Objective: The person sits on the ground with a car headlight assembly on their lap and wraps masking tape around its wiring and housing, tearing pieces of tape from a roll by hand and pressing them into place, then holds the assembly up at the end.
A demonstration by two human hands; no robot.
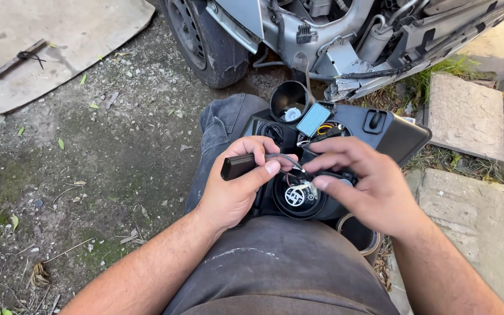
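Note:
A black car headlight housing (395,137) rests back-side up on my lap. My left hand (237,186) grips a small dark rectangular box (238,165), and a braided cable (284,158) runs from the box toward my right fingers. My right hand (368,184) pinches the cable's end with the fingertips just above a round rear opening (297,198) where a bulb base with white parts shows. A blue-grey rectangular module (314,119) and a second round opening (290,102) sit at the housing's far side.
A car's front end with the bumper off (345,41) and a front wheel (205,41) stand just ahead. Gravel ground lies left, with a flat board (59,46) carrying a short bar. Concrete slabs (468,116) lie to the right.

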